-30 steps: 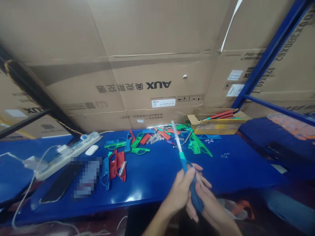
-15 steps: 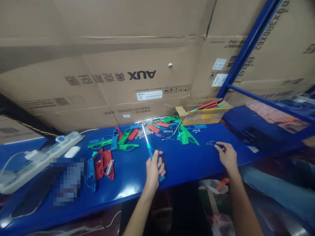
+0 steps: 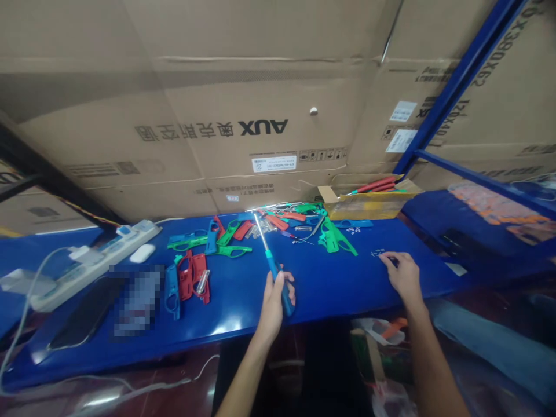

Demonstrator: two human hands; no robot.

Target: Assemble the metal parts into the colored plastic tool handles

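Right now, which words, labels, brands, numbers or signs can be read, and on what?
"AUX": cardboard sheet, upside down.
"奥克斯空调": same sheet, beside it, upside down.
"380X62": right-hand cardboard, slanted, part of a longer line.
"120X40": same right-hand cardboard, slanted, end unclear.
Too small or blurred: white label, symbol row, upper sticker, lower sticker, remaining print.

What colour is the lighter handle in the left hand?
The lighter handle is blue; head view shows it best.

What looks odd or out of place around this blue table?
The lettering on the cardboard behind the table stands upside down. Tiny white bits lie loosely scattered by the fingers of the right hand, though that may be intended. No clear damage stands out.
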